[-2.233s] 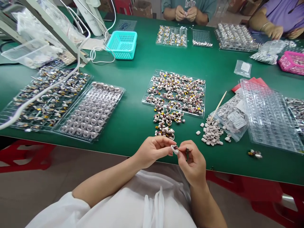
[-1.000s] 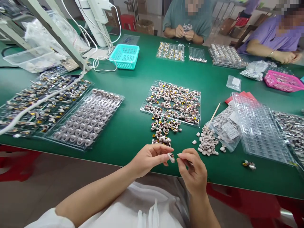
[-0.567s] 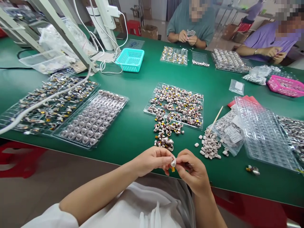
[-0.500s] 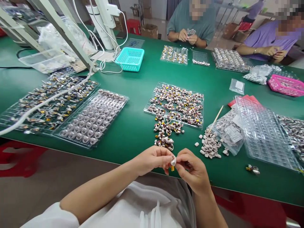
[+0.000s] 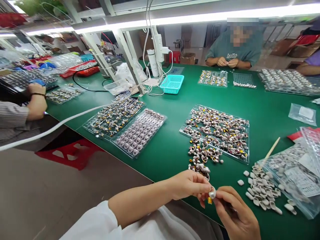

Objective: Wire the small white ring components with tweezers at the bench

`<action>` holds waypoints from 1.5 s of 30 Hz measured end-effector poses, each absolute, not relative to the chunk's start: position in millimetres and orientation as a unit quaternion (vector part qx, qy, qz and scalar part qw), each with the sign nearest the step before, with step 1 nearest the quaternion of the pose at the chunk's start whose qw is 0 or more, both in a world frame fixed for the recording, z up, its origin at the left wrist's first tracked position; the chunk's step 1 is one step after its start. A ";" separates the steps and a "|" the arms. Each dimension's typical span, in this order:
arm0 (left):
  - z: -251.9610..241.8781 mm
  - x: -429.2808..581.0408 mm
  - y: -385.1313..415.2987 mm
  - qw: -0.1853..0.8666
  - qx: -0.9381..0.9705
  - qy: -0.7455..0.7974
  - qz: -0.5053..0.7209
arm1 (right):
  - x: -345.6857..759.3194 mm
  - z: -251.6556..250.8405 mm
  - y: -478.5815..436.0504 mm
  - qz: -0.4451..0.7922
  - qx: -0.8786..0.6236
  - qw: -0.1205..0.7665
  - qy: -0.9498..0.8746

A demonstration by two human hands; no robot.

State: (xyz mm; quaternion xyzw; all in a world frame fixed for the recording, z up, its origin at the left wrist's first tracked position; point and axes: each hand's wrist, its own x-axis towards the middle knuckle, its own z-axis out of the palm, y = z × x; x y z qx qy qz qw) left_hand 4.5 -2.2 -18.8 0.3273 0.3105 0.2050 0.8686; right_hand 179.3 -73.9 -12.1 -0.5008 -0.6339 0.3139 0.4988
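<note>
Just over the table's front edge, my left hand [image 5: 193, 186] pinches a small pearly-white earphone part [image 5: 212, 193] between thumb and fingertips. A yellow tab hangs from its lower side. My right hand [image 5: 236, 208] meets it from the right, thumb and forefinger closed at its edge; its other fingers are curled and partly hidden. Beyond my left hand lies a loose heap of similar earphone parts [image 5: 203, 155] with yellow tabs. The heap runs up to a clear tray [image 5: 246, 156] filled with the same kind. Right of my hands is a pile of small beige shells [image 5: 261, 188].
A wooden stick [image 5: 272, 148] leans by a plastic bag [image 5: 302, 176] of shells. To the left are a tray of ring-like parts [image 5: 140, 133] and a fuller tray [image 5: 115, 115]. A turquoise basket [image 5: 172, 85] stands farther back. Co-workers sit across [image 5: 235, 50] and at left [image 5: 37, 100].
The view has swung left and up, so the table's things sit farther right and lower, and a co-worker at left shows. Both hands keep the earphone part in nearly the same grip.
</note>
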 end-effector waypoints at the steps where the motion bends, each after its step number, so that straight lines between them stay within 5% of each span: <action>1: -19.0 4.5 -2.6 0.868 0.328 0.311 0.206 | 178.4 -11.1 -73.7 0.324 -0.499 0.497 -0.631; 19: -10.1 -1.8 -1.7 0.864 0.378 0.285 0.169 | 170.9 -18.1 -72.3 0.438 -0.518 0.482 -0.555; 30: -11.9 -7.0 4.6 0.873 0.387 0.276 0.112 | 184.1 -20.9 -64.6 0.646 -0.432 0.437 -0.452; 45: -6.6 -5.2 0.8 0.845 0.367 0.309 0.236 | 172.7 -17.0 -72.2 0.448 -0.520 0.498 -0.530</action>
